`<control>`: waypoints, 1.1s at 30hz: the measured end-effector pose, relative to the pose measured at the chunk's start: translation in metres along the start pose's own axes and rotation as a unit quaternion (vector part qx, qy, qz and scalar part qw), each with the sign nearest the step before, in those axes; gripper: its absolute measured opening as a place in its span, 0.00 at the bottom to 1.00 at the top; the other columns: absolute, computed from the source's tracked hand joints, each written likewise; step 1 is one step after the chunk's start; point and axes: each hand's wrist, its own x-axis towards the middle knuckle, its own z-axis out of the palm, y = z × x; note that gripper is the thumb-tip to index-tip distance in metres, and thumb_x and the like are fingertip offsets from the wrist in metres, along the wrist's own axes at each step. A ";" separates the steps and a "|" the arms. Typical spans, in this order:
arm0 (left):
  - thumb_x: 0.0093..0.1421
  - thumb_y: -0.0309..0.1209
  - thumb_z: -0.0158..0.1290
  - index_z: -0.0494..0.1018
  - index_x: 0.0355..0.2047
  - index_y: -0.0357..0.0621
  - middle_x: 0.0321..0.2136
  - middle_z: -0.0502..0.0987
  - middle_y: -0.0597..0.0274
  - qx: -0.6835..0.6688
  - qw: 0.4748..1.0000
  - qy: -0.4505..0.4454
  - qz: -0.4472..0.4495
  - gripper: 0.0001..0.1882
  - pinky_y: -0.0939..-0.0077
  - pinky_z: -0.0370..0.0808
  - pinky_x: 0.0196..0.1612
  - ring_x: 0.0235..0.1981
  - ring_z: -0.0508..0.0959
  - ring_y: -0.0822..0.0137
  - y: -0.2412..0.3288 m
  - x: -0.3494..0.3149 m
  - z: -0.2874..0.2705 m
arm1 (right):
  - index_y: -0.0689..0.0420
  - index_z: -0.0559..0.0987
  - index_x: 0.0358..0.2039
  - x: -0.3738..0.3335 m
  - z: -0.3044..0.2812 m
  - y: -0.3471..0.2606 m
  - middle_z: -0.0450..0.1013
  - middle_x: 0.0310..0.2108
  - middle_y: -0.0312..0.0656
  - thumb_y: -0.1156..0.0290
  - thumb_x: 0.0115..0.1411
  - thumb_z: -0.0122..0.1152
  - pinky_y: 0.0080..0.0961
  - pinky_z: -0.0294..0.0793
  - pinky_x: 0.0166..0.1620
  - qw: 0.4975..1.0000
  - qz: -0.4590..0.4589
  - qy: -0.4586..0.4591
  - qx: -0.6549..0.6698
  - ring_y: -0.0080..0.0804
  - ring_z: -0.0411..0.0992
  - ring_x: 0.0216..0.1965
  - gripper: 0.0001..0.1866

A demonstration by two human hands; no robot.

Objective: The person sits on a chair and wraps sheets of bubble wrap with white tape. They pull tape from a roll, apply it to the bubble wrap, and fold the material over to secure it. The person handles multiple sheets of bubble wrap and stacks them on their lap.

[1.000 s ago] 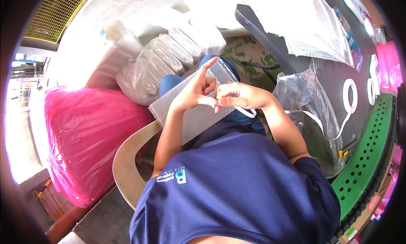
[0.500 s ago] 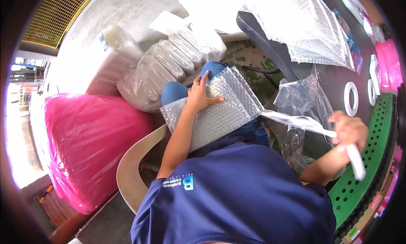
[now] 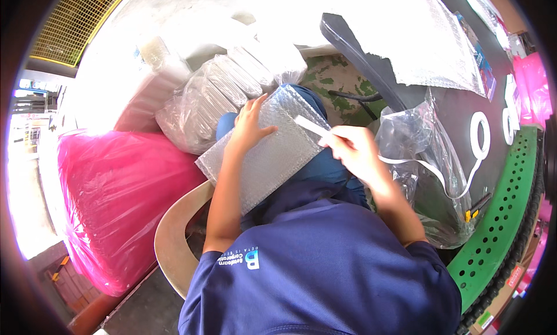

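Note:
A clear bubble wrap pouch [image 3: 278, 146] lies tilted across my lap. My left hand [image 3: 249, 129] rests on its left part, fingers spread and thumb out, holding nothing. Over the pouch's right edge, my right hand [image 3: 352, 146] pinches a white tape strip [image 3: 310, 126]. The strip's short free end points left over the pouch; whether it touches the surface I cannot tell. Behind the hand a long white tail [image 3: 426, 164] loops down and back up to a white tape roll [image 3: 486, 136] on the dark table.
More bubble wrap [image 3: 435, 51] covers the table's far part. Clear plastic [image 3: 415, 132] hangs at the table's near side, with a yellow-and-black cutter [image 3: 473, 212] beside it. A perforated green strip [image 3: 493, 219] curves along the right. Wrapped stacks [image 3: 212, 97] and a pink bag [image 3: 122, 201] stand left.
My right hand has swung from the far right to the pouch, bringing the white strip's end over it. The pouch and my left hand have shifted left. The cutter has come into sight.

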 end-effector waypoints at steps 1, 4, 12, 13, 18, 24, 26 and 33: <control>0.48 0.38 0.63 0.68 0.52 0.44 0.51 0.69 0.52 -0.006 0.999 0.025 0.028 0.31 0.58 0.64 0.55 0.54 0.68 0.53 0.005 0.007 0.001 | 0.63 0.80 0.30 0.015 0.021 0.020 0.67 0.16 0.30 0.69 0.63 0.53 0.13 0.59 0.20 0.995 0.039 0.008 0.096 0.14 0.62 0.17 0.12; 0.51 0.29 0.61 0.68 0.51 0.43 0.44 0.73 0.53 -0.032 0.993 0.092 0.071 0.26 0.65 0.69 0.51 0.47 0.73 0.54 0.021 0.034 0.008 | 0.64 0.80 0.30 0.044 0.054 0.061 0.68 0.16 0.31 0.68 0.64 0.53 0.14 0.58 0.19 0.961 0.078 0.074 0.255 0.14 0.62 0.16 0.13; 0.49 0.28 0.63 0.65 0.49 0.38 0.37 0.71 0.56 -0.112 0.984 0.133 0.024 0.28 0.69 0.72 0.41 0.36 0.73 0.64 0.006 0.033 0.052 | 0.61 0.82 0.24 0.099 0.056 0.084 0.69 0.11 0.34 0.67 0.59 0.57 0.18 0.61 0.18 0.986 0.120 0.116 0.031 0.17 0.64 0.13 0.12; 0.49 0.28 0.63 0.65 0.49 0.39 0.37 0.71 0.56 -0.113 0.984 0.134 0.012 0.28 0.68 0.72 0.41 0.36 0.73 0.63 0.005 0.029 0.054 | 0.61 0.82 0.24 0.106 0.057 0.084 0.68 0.10 0.33 0.67 0.59 0.57 0.17 0.59 0.16 0.986 0.118 0.117 0.009 0.16 0.62 0.11 0.12; 0.50 0.28 0.62 0.67 0.48 0.40 0.40 0.71 0.54 -0.037 0.981 0.180 0.056 0.25 0.66 0.72 0.45 0.40 0.73 0.58 0.004 0.020 0.059 | 0.59 0.82 0.21 0.134 0.056 0.085 0.72 0.11 0.40 0.63 0.57 0.58 0.26 0.69 0.24 0.985 0.148 0.087 -0.026 0.25 0.72 0.16 0.14; 0.51 0.24 0.57 0.71 0.48 0.42 0.48 0.72 0.56 -0.008 0.981 0.145 0.126 0.21 0.64 0.70 0.52 0.49 0.72 0.54 0.013 0.024 0.052 | 0.59 0.83 0.21 0.140 0.057 0.094 0.73 0.11 0.39 0.62 0.57 0.59 0.25 0.68 0.23 0.980 0.188 0.060 -0.026 0.24 0.71 0.14 0.15; 0.52 0.24 0.57 0.72 0.48 0.42 0.48 0.73 0.57 -0.009 0.982 0.138 0.128 0.21 0.64 0.69 0.53 0.50 0.72 0.56 0.013 0.025 0.052 | 0.59 0.83 0.21 0.139 0.057 0.093 0.72 0.11 0.39 0.62 0.57 0.59 0.25 0.68 0.23 0.979 0.193 0.060 -0.015 0.24 0.71 0.14 0.15; 0.52 0.22 0.55 0.73 0.49 0.42 0.49 0.74 0.57 -0.001 0.985 0.119 0.128 0.21 0.65 0.69 0.54 0.51 0.72 0.57 0.013 0.028 0.053 | 0.63 0.82 0.24 0.140 0.059 0.099 0.69 0.11 0.36 0.67 0.59 0.56 0.17 0.58 0.14 0.985 0.164 0.059 -0.006 0.17 0.62 0.09 0.13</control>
